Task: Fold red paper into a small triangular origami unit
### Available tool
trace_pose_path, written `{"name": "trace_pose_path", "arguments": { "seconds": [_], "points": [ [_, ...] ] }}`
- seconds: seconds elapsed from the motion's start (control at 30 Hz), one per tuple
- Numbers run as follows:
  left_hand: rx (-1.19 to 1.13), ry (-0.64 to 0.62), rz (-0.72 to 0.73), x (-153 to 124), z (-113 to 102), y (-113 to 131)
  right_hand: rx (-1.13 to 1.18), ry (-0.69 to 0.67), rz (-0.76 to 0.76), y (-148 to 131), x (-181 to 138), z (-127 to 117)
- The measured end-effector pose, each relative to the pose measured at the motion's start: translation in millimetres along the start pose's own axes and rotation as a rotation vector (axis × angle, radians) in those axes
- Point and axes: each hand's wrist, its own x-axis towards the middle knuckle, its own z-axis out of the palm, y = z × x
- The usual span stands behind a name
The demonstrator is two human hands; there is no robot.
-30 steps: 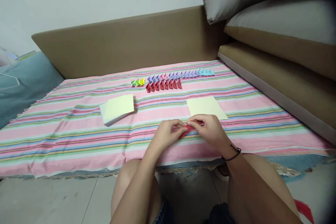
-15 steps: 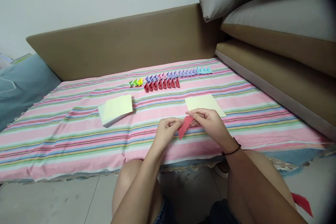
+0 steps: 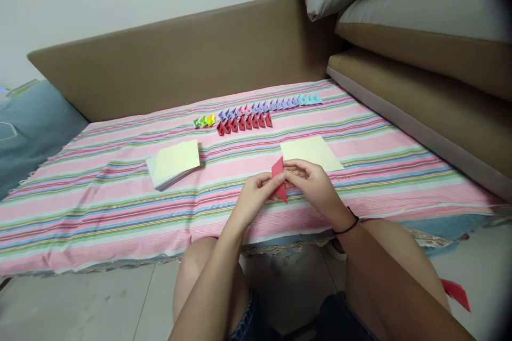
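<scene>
A folded piece of red paper (image 3: 277,168), slim and pointed at both ends, stands nearly upright between my hands. My left hand (image 3: 258,192) pinches it from the left, thumb across its face. From the other side, my right hand (image 3: 309,181) grips its right edge with closed fingers. Just behind my right hand lies a pale yellow sheet (image 3: 310,150). Farther back is a row of small folded dark red paper pieces (image 3: 241,123). Behind them runs a row of purple, pink and blue folded pieces (image 3: 261,108).
Left of my hands sits a stack of paper sheets (image 3: 176,162), pale yellow on top. Green and yellow folded pieces (image 3: 205,120) stand beyond it. Large cushions (image 3: 416,80) are piled at the right. More red paper (image 3: 456,293) shows beside my right knee.
The red paper has turned from a slant to nearly upright. My left thumb now lies across it, and my right hand has shifted lower on its edge. The view has tilted slightly downward.
</scene>
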Motion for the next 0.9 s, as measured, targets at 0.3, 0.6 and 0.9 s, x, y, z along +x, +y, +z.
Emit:
{"name": "trace_pose_path", "arguments": {
  "seconds": [0.3,0.6,0.9],
  "points": [
    [0.063,0.002,0.071,2,-3,-3,-0.206,0.120,-0.073,-5,-6,-3],
    [-0.172,-0.100,-0.059,-1,2,6,-0.138,0.088,-0.030,-13,-10,-4],
    [-0.025,-0.120,-0.023,-4,4,7,-0.396,0.190,-0.195,-12,-14,-2]
  ]
}}
